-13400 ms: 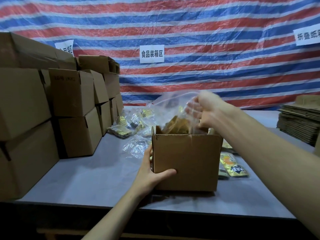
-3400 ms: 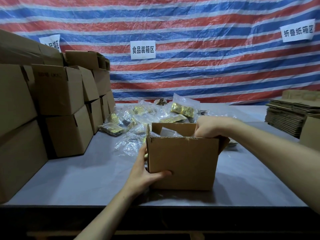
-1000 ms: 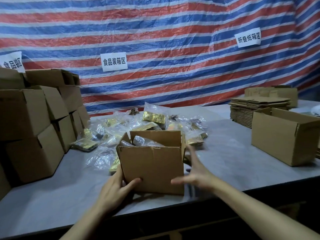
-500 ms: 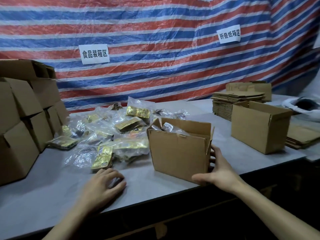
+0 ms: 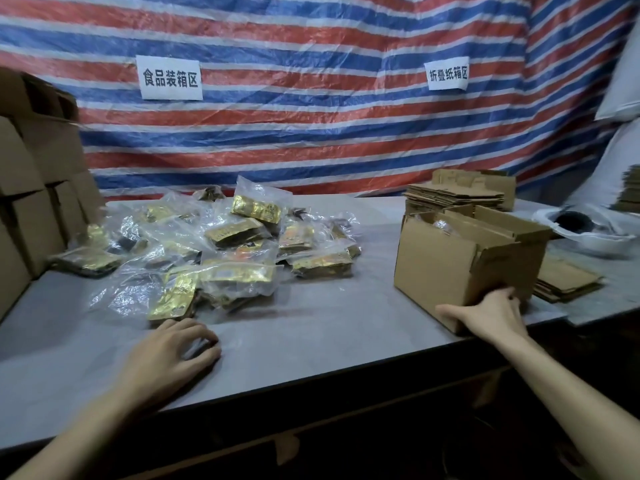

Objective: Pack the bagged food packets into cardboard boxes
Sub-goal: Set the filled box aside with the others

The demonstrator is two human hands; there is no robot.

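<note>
One cardboard box (image 5: 457, 271), open-topped with plastic showing inside, is yours to shift: your right hand (image 5: 491, 313) clamps its near bottom corner, so slide it flat rather than tipping it. Left of the box lies one heap of bagged packets (image 5: 235, 251), too tangled to count. Nearer you, your left hand (image 5: 166, 358) rests loosely curled, holding nothing.

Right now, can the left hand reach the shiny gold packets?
Probably yes. The left hand rests on the table right in front of the bagged packets, with nothing between them. The right hand grips the cardboard box, off to the side.
</note>
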